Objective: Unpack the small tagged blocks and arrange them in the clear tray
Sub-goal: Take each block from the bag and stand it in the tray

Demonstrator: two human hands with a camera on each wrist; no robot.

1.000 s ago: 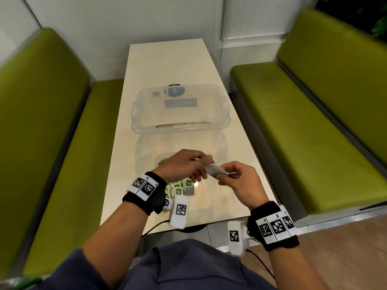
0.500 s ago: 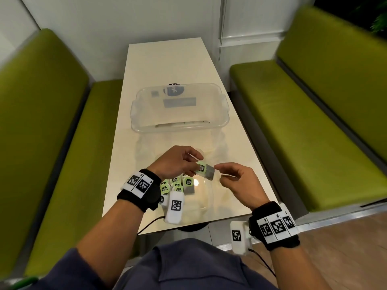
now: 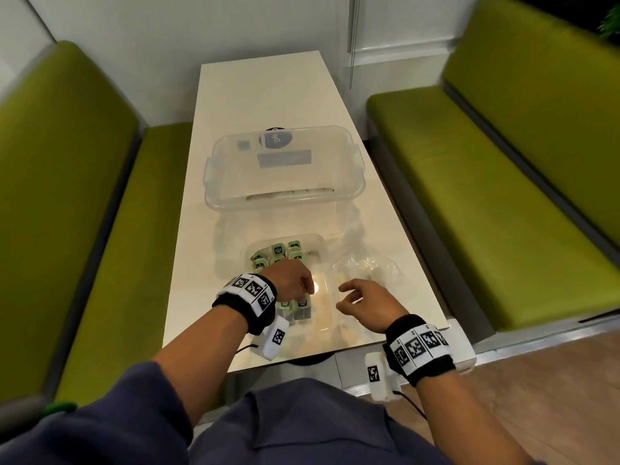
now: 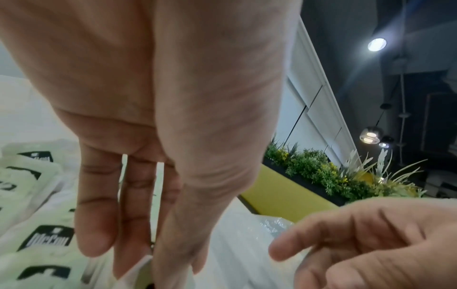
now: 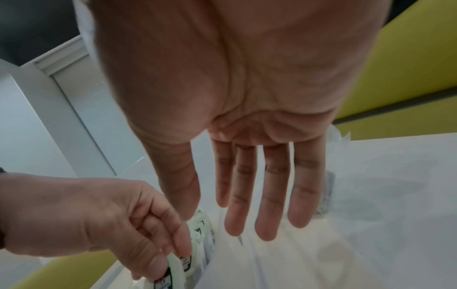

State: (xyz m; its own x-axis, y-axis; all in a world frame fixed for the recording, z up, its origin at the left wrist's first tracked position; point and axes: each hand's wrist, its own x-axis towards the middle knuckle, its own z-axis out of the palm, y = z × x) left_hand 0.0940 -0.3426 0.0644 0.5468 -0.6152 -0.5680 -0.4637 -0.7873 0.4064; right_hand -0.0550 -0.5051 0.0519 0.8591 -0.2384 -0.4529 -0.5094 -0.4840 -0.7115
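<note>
While the left hand (image 3: 292, 280) pinches a block (image 5: 170, 273) down in the tray (image 3: 327, 263), the right hand (image 3: 369, 303) hovers beside it, relaxed, holding nothing.

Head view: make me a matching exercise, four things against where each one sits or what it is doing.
Things
1. left hand
2. right hand
3. large clear bin
4. crumpled plastic wrapper

States
a. farther up the table, beyond the tray
b. lies on the table right of the clear tray
c. fingers loosely spread, holding nothing
d. reaches into the tray, pinching a green tagged block

Pairs: 1-d, 2-c, 3-a, 4-b
</note>
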